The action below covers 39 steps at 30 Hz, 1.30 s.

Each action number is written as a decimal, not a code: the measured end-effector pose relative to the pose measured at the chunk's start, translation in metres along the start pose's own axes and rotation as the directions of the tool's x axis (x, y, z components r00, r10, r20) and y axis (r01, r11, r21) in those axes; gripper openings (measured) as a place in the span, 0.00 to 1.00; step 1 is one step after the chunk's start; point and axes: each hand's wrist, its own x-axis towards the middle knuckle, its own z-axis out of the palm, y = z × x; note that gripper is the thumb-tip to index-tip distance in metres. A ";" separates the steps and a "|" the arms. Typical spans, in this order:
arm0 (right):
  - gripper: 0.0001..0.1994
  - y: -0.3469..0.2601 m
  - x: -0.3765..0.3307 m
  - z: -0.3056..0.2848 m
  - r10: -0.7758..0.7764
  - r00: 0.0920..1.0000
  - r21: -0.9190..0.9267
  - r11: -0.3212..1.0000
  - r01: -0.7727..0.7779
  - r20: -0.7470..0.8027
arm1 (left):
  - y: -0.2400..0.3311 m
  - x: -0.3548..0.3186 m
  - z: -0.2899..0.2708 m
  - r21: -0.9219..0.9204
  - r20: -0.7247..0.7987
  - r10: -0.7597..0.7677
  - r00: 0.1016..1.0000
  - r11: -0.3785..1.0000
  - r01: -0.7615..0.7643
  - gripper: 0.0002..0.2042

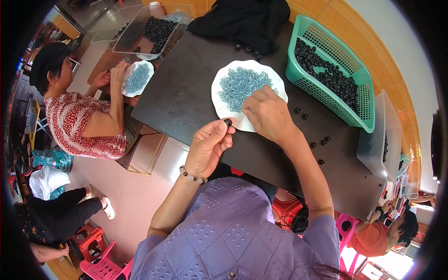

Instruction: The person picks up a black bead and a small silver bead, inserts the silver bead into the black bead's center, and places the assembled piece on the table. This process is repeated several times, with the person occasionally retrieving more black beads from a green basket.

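Between the thumb and fingers of my left hand (210,142) is a small black round part (228,122), held just off the near edge of the white plate. My right hand (268,112) is over the plate's right side, its fingers pinched together; whatever they hold, if anything, is hidden. The white scalloped plate (218,105) carries a heap of small clear bluish rings (242,86). Several loose black parts (305,116) lie on the dark table to the right of my right hand.
A green basket (329,86) of black parts stands at the far right, beside a clear plastic bin (378,135). Black cloth (242,21) lies at the back. To the left, a person (84,102) works at another white plate (150,72) near a clear tub (122,39).
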 end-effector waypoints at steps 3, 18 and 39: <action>0.04 0.003 -0.005 -0.002 0.026 0.996 0.117 0.993 -0.016 -0.086 | -0.001 -0.001 0.003 -0.210 0.112 -0.128 0.985 0.966 0.149 0.14; 0.06 -0.035 -0.072 -0.038 0.506 0.862 0.979 0.176 -0.104 0.000 | -0.018 -0.008 0.039 -0.307 0.273 -0.407 0.872 0.822 0.480 0.14; 0.08 -0.035 -0.117 -0.027 0.532 0.820 0.840 0.528 -0.126 -0.211 | -0.045 -0.010 0.059 -0.116 0.212 -0.477 0.853 0.854 0.507 0.09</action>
